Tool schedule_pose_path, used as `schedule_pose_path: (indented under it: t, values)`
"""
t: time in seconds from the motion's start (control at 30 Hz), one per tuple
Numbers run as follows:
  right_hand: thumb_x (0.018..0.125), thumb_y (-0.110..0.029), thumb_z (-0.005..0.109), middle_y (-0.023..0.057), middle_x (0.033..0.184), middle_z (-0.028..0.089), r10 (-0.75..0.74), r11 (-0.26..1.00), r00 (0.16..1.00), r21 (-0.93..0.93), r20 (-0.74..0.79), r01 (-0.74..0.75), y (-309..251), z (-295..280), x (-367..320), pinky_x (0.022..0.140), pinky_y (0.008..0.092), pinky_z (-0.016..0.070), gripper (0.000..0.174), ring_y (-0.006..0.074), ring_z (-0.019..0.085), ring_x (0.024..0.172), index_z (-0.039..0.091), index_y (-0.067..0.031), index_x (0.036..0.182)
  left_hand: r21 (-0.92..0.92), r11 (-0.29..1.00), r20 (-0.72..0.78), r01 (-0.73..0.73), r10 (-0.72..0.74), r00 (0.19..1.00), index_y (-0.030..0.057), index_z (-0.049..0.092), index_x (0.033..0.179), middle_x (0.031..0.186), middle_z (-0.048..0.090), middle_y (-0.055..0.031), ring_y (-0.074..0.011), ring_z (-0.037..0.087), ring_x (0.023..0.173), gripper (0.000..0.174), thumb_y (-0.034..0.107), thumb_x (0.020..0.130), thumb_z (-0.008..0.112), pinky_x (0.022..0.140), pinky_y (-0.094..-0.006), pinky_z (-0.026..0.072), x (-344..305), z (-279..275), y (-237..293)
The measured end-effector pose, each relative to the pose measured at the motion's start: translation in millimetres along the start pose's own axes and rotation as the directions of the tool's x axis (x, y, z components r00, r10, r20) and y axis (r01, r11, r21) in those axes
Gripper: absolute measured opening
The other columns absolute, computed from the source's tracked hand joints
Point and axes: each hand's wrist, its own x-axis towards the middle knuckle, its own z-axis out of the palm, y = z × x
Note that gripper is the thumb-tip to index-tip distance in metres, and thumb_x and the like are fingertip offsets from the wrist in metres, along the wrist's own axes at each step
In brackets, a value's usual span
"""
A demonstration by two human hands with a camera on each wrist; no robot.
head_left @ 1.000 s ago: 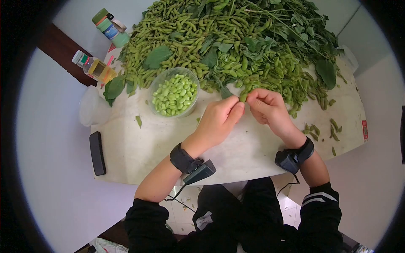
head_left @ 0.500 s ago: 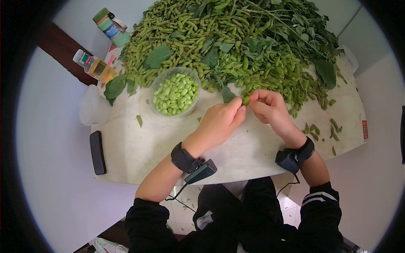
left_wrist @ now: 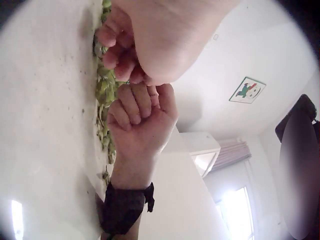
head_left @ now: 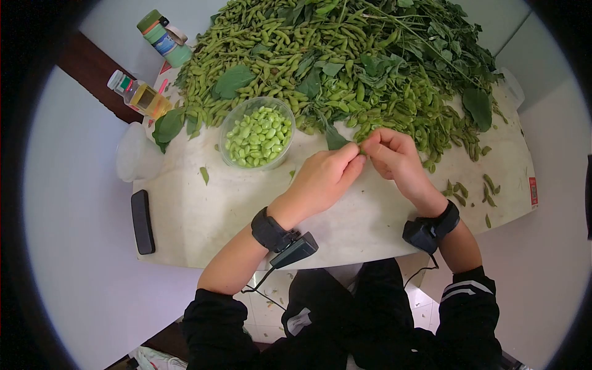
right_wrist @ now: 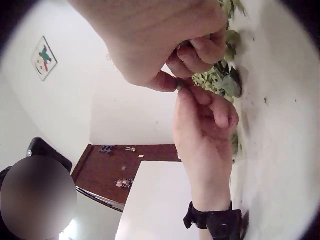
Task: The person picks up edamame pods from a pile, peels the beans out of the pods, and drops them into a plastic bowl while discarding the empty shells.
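Whereas the pod (right_wrist: pixel 181 85) showed green between the fingertips half a second ago, the left hand (head_left: pixel 320 176) and right hand (head_left: pixel 394 157) have now closed together over it. Both pinch it with tightly curled fingers, just in front of the pile (head_left: pixel 345 55), above the table (head_left: pixel 203 216). Judged: the squeeze to open it is under way. The pod is almost wholly hidden in the head view — whether it has split cannot be told.
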Motion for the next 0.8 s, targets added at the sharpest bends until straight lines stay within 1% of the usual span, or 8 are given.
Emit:
schedule_pose_path:
  t: [0.13,0.23,0.37,0.43,0.53,0.67,0.73,0.8]
  values:
    - [0.083,-0.014,0.051,-0.0078,0.049,0.031,0.093,0.988,0.996,0.12,-0.003,-0.092,0.3,-0.8,2.2,0.037,0.0196,0.0152,0.015,0.0013,0.023,0.04,0.046,-0.0086,0.07,-0.039,0.999,-0.006,-0.017,0.017,1.0,0.0032,0.045,0.076,0.062,0.052,-0.0167,-0.036,0.05,0.059,0.017,0.018,0.085,0.047,0.051,-0.0434,0.0354,0.9,-0.4,1.6]
    - [0.083,-0.014,0.051,-0.0076,0.048,0.031,0.145,0.969,0.988,0.194,0.047,-0.151,-0.3,-3.8,2.7,0.036,0.0196,0.015,0.016,0.0012,0.023,0.039,0.045,-0.0093,0.069,-0.022,0.997,-0.005,-0.07,0.069,0.998,0.0014,0.045,0.074,0.057,0.05,-0.0122,-0.0263,0.05,0.05,0.019,0.017,0.086,0.047,0.047,-0.0332,0.0365,1.1,0.5,-0.7]
    - [0.081,-0.018,0.056,-0.0061,0.05,0.038,0.172,0.968,0.982,0.172,0.075,-0.183,5.1,-8.4,4.6,0.037,0.0198,0.0187,0.017,0.002,0.03,0.042,0.05,-0.0071,0.069,0.066,0.994,0.005,-0.087,0.087,0.996,0.0007,0.047,0.076,0.059,0.049,-0.0143,-0.0271,0.049,0.05,0.017,0.016,0.084,0.047,0.047,-0.0331,0.0364,0.3,-2.4,1.8]
    - [0.08,-0.021,0.057,-0.0036,0.054,0.045,-0.016,0.978,1.0,-0.207,-0.016,0.013,9.2,-5.5,6.0,0.042,0.0196,0.0276,0.02,0.0036,0.039,0.048,0.054,-0.0038,0.072,0.064,0.992,-0.061,-0.11,0.114,0.992,0.0002,0.049,0.077,0.059,0.048,-0.0154,-0.0277,0.048,0.049,0.015,0.014,0.083,0.048,0.046,-0.0331,0.0357,-0.3,-1.4,-0.8]
    - [0.079,-0.023,0.059,-0.0002,0.06,0.052,-0.146,0.914,0.986,-0.392,-0.08,0.104,10.2,-4.3,5.9,0.049,0.0208,0.0344,0.023,0.0058,0.045,0.056,0.057,-0.0006,0.074,0.037,0.998,-0.057,-0.051,0.053,0.997,0.0002,0.051,0.078,0.057,0.048,-0.015,-0.0267,0.045,0.047,0.014,0.013,0.082,0.048,0.045,-0.0325,0.0352,-0.8,-1.4,-1.9]
    - [0.078,-0.021,0.06,0.0023,0.063,0.054,-0.258,0.903,0.964,-0.372,-0.066,0.216,15.0,-6.3,8.7,0.051,0.0225,0.0369,0.022,0.0076,0.047,0.057,0.059,0.0011,0.077,-0.004,0.999,-0.061,-0.033,0.033,0.998,-0.0001,0.051,0.076,0.055,0.046,-0.0138,-0.0242,0.043,0.045,0.015,0.013,0.082,0.048,0.045,-0.0314,0.035,0.4,0.9,-5.6]
    - [0.078,-0.019,0.06,0.0039,0.066,0.057,-0.287,0.859,0.957,-0.43,0.042,0.277,18.7,-9.6,10.6,0.053,0.0232,0.0389,0.021,0.0084,0.048,0.06,0.06,0.0015,0.083,-0.046,0.999,-0.07,-0.019,0.016,0.997,-0.0003,0.051,0.073,0.052,0.045,-0.0102,-0.0175,0.042,0.044,0.017,0.013,0.083,0.048,0.044,-0.0292,0.0343,-0.1,0.7,-5.9]
    - [0.079,-0.018,0.059,0.0044,0.067,0.058,-0.302,0.863,0.952,-0.408,0.056,0.298,17.6,-7.0,9.8,0.055,0.0231,0.0396,0.021,0.0084,0.049,0.06,0.06,0.0016,0.084,-0.086,0.996,-0.057,0.037,-0.042,0.998,-0.0001,0.051,0.072,0.053,0.046,-0.0132,-0.0239,0.044,0.045,0.017,0.014,0.082,0.049,0.044,-0.0326,0.0343,-0.5,0.3,-5.1]
